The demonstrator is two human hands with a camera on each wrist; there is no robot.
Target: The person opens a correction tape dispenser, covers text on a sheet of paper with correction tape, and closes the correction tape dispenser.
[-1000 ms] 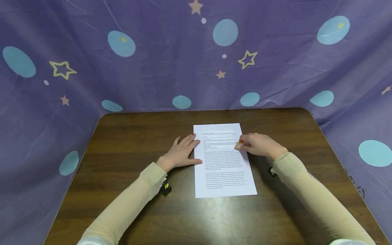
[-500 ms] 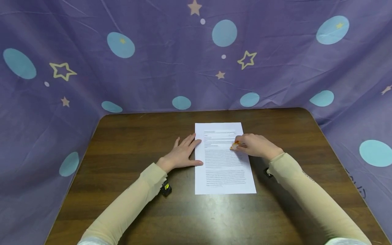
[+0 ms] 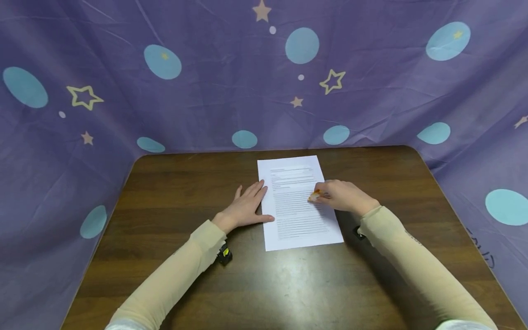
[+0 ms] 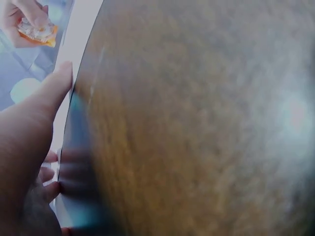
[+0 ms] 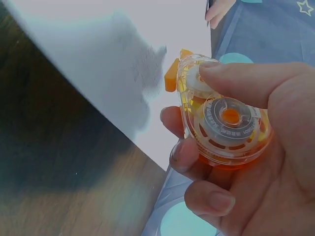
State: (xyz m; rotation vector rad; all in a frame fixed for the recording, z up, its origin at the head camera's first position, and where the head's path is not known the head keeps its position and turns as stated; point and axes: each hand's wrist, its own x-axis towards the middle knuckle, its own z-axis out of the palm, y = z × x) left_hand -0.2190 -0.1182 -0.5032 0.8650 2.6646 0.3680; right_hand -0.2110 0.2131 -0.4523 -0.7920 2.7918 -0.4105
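A sheet of white paper (image 3: pixel 294 215) covered with printed lines lies on the table, slightly turned. My left hand (image 3: pixel 245 205) rests flat at its left edge, fingers spread and straight, with the fingertips and thumb on the margin. Over the right part of the text, my right hand (image 3: pixel 348 197) holds a correction tape (image 3: pixel 315 196) between thumb and fingers. In the right wrist view the correction tape (image 5: pixel 231 120) has a clear case with orange parts and a round spool inside. Its orange tip (image 5: pixel 172 76) points toward the sheet; whether it touches cannot be made out.
The brown wooden table (image 3: pixel 185 183) extends around the sheet. A purple curtain (image 3: pixel 214 105) with stars and blue dots stands behind and along both sides. A small black device (image 3: pixel 224 254) sits at the left wrist.
The sheet has slid away from me and turned slightly anticlockwise. My right hand has shifted a little left with the correction tape. My left hand has hardly moved.
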